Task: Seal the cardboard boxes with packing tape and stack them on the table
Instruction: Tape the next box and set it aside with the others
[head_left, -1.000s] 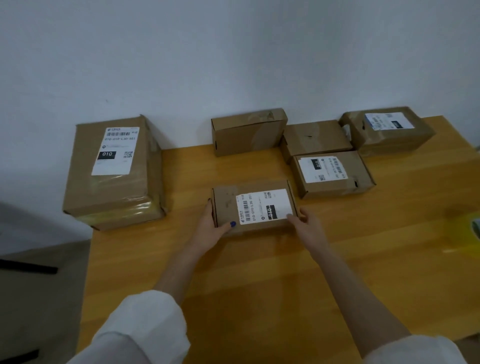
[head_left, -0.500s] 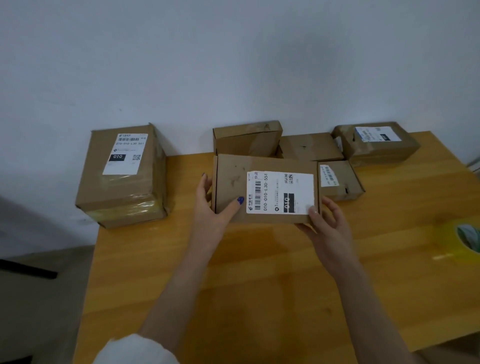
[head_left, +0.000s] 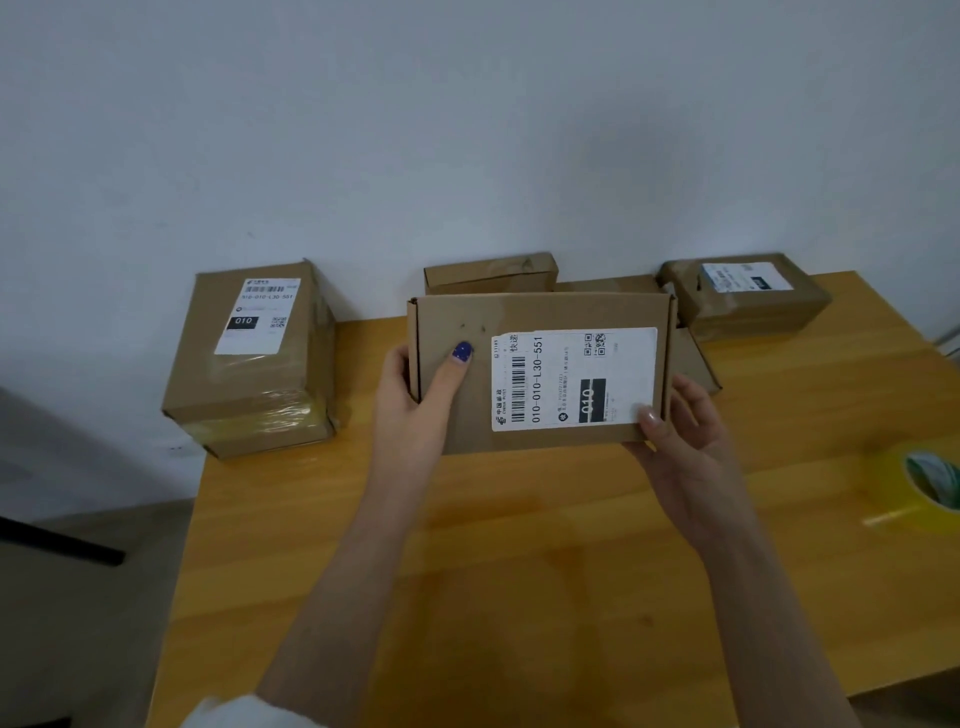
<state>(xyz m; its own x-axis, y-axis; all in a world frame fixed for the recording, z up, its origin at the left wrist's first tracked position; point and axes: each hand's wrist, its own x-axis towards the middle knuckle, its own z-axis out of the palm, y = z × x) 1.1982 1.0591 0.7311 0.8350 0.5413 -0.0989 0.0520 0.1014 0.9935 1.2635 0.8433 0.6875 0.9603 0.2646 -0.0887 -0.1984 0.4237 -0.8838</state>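
Note:
I hold a flat cardboard box (head_left: 457, 410) with a white shipping label up above the wooden table (head_left: 519, 545), its labelled face turned toward me. My left hand (head_left: 415, 410) grips its left end, thumb on the front. My right hand (head_left: 685, 436) grips the lower right corner, thumb on the label. A roll of yellowish packing tape (head_left: 919, 493) lies on the table at the right edge.
A tall taped stack of boxes (head_left: 254, 364) stands at the table's back left corner. Behind the held box are other small boxes: one by the wall (head_left: 488, 273), one at back right (head_left: 743, 296), one partly hidden (head_left: 696, 364). The table edge drops off left.
The box was lifted off the table and raised toward me, tilting its label face up to the camera. Both hands rose with it.

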